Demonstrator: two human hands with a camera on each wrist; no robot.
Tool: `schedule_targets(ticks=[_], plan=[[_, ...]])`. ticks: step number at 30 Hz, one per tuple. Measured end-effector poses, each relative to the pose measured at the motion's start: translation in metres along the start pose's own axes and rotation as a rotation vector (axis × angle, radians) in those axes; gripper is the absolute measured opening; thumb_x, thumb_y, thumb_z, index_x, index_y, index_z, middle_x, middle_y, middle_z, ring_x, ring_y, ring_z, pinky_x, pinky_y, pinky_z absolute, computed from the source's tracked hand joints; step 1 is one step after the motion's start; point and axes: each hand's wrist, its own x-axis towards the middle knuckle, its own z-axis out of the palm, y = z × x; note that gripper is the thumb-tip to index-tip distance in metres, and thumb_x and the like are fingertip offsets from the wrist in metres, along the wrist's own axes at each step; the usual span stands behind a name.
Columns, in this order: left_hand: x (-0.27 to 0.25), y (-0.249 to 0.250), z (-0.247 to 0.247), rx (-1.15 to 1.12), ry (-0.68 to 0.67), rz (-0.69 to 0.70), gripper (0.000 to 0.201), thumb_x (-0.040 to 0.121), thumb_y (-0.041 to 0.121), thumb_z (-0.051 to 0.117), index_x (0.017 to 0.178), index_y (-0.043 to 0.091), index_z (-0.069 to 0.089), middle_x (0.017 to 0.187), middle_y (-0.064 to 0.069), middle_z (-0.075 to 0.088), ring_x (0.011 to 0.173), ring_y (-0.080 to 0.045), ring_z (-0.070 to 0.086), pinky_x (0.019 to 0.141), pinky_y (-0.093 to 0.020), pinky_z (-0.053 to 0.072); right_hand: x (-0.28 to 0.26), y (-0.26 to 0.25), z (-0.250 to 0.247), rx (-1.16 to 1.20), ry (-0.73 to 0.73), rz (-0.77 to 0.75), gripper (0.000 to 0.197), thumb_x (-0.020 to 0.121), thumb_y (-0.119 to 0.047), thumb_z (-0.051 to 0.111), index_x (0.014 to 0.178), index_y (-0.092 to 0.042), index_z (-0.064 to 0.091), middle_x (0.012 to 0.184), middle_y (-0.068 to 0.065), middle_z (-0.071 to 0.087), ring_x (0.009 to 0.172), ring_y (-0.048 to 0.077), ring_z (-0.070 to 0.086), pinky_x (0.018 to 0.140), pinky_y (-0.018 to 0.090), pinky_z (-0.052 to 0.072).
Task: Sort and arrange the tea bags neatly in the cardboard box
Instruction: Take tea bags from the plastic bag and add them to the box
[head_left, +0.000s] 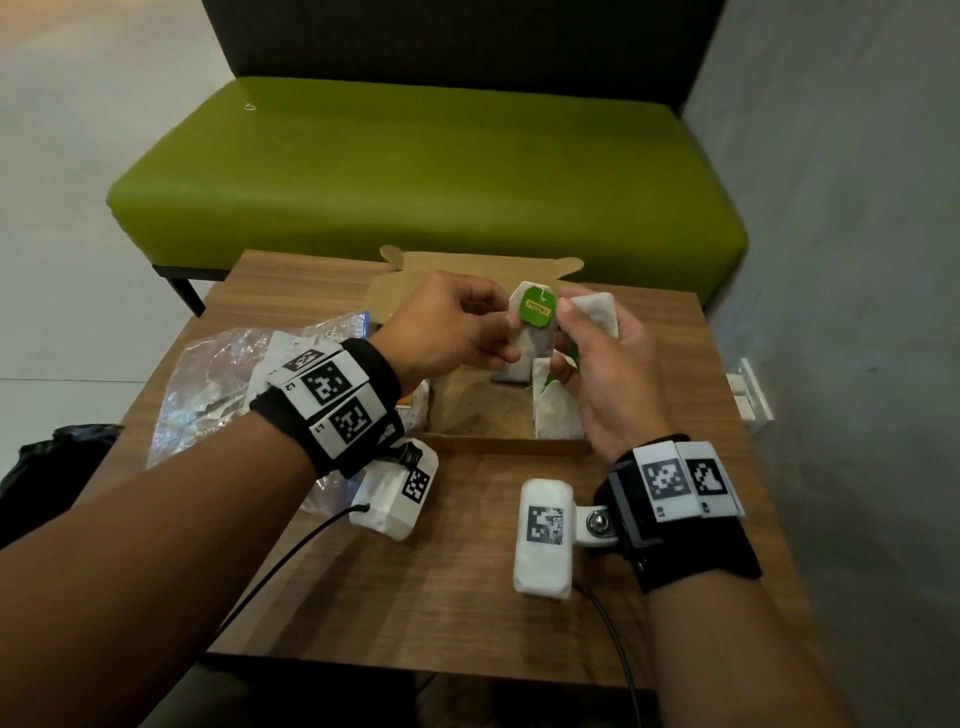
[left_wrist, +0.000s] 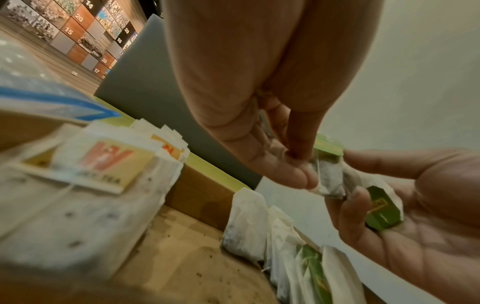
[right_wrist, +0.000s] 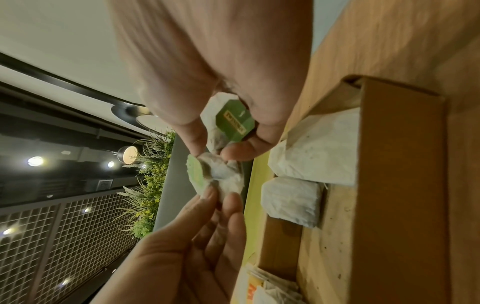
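Nearest, the left hand (head_left: 457, 325) pinches a green-tagged tea bag (head_left: 535, 322) above the open cardboard box (head_left: 467, 410) on the bench (head_left: 415, 571), while the right hand (head_left: 602, 364) grips more bags, seemingly to file it beside the green-tagged ones standing inside.

Wooden table (head_left: 457, 587), open cardboard box (head_left: 493, 446), apparently plastic bag (head_left: 208, 384)

Bare forearms carry black fabric wrist straps (head_left: 332, 410), each topped with white plates printed with black square codes (head_left: 685, 480). A white camera block (head_left: 543, 538) bearing another code hangs under each wrist, trailing a thin black cable (head_left: 615, 639).
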Motion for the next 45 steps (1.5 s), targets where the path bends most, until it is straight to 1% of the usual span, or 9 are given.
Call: schedule_targets(ticks=[7, 13, 18, 23, 29, 34, 38, 42, 45], plan=[[-0.004, -0.001, -0.001, 0.001, -0.024, 0.005, 0.009, 0.095, 0.007, 0.061, 0.090, 0.001, 0.064, 0.075, -0.011, 0.067, 0.068, -0.015, 0.071, 0.065, -0.027, 0.061, -0.002, -0.002, -0.001, 0.006, 0.003, -0.055, 0.003, 0.095, -0.021, 0.069, 0.096, -0.019, 0.070, 0.079, -0.006, 0.070, 0.065, 0.001, 0.061, 0.055, 0.022, 0.046], [-0.006, 0.003, -0.003, 0.024, -0.039, -0.013, 0.009, 0.096, 0.009, 0.061, 0.095, 0.002, 0.066, 0.079, -0.011, 0.068, 0.071, -0.017, 0.071, 0.063, -0.026, 0.061, 0.000, 0.003, 0.000, -0.089, 0.003, -0.116, 0.013, 0.088, -0.008, 0.073, 0.101, -0.013, 0.072, 0.093, 0.010, 0.074, 0.081, 0.018, 0.067, 0.062, 0.031, 0.052], [-0.008, 0.014, -0.004, 0.169, 0.016, 0.036, 0.023, 0.094, 0.029, 0.065, 0.101, 0.008, 0.071, 0.084, -0.005, 0.065, 0.067, -0.008, 0.061, 0.050, -0.012, 0.044, 0.001, 0.003, -0.002, -0.078, -0.042, -0.103, 0.014, 0.086, -0.005, 0.076, 0.098, -0.009, 0.070, 0.088, 0.007, 0.072, 0.081, 0.017, 0.068, 0.062, 0.027, 0.053], [-0.008, 0.018, -0.004, 0.205, 0.002, 0.027, 0.037, 0.091, 0.051, 0.060, 0.093, 0.017, 0.073, 0.086, -0.016, 0.063, 0.071, -0.012, 0.059, 0.054, -0.017, 0.043, -0.001, 0.003, -0.002, -0.100, -0.064, -0.075, 0.015, 0.089, 0.003, 0.069, 0.096, -0.010, 0.069, 0.080, 0.003, 0.071, 0.067, 0.009, 0.068, 0.052, 0.019, 0.050], [-0.007, 0.017, -0.004, 0.223, 0.031, 0.041, 0.026, 0.087, 0.035, 0.072, 0.093, 0.010, 0.073, 0.075, 0.001, 0.065, 0.059, 0.001, 0.057, 0.048, -0.010, 0.042, -0.001, 0.003, -0.001, -0.099, -0.053, -0.066, 0.015, 0.087, 0.002, 0.071, 0.094, -0.011, 0.070, 0.075, 0.000, 0.069, 0.060, 0.002, 0.064, 0.047, 0.016, 0.046], [-0.005, 0.013, -0.004, 0.242, 0.003, 0.059, 0.015, 0.086, 0.013, 0.074, 0.096, 0.002, 0.072, 0.075, -0.006, 0.064, 0.055, -0.002, 0.053, 0.049, -0.013, 0.042, 0.002, 0.005, 0.003, -0.078, -0.058, -0.021, 0.016, 0.091, -0.002, 0.067, 0.096, -0.016, 0.071, 0.082, 0.003, 0.070, 0.070, 0.011, 0.064, 0.051, 0.019, 0.047], [-0.003, 0.009, -0.008, 0.213, 0.010, 0.051, 0.013, 0.089, 0.013, 0.071, 0.096, 0.003, 0.072, 0.085, -0.020, 0.071, 0.068, -0.018, 0.061, 0.059, -0.026, 0.051, 0.000, 0.003, 0.004, -0.012, -0.053, -0.005, 0.004, 0.096, -0.016, 0.065, 0.099, -0.017, 0.069, 0.090, 0.006, 0.069, 0.076, 0.013, 0.064, 0.053, 0.020, 0.048], [-0.003, 0.007, -0.008, 0.239, 0.044, 0.080, 0.009, 0.089, 0.013, 0.071, 0.092, 0.004, 0.072, 0.064, 0.000, 0.066, 0.052, -0.004, 0.056, 0.049, -0.019, 0.046, -0.003, 0.002, 0.006, -0.035, -0.111, -0.059, 0.019, 0.087, -0.013, 0.077, 0.103, -0.012, 0.066, 0.089, 0.005, 0.070, 0.076, 0.014, 0.067, 0.055, 0.020, 0.050], [-0.002, 0.006, -0.009, 0.254, 0.059, 0.109, 0.013, 0.093, 0.014, 0.068, 0.094, 0.002, 0.072, 0.065, -0.001, 0.063, 0.050, -0.002, 0.054, 0.050, -0.017, 0.047, -0.003, 0.002, 0.007, -0.059, -0.096, -0.055, 0.019, 0.087, 0.000, 0.073, 0.102, -0.010, 0.066, 0.083, 0.004, 0.069, 0.065, 0.007, 0.066, 0.054, 0.018, 0.049]])
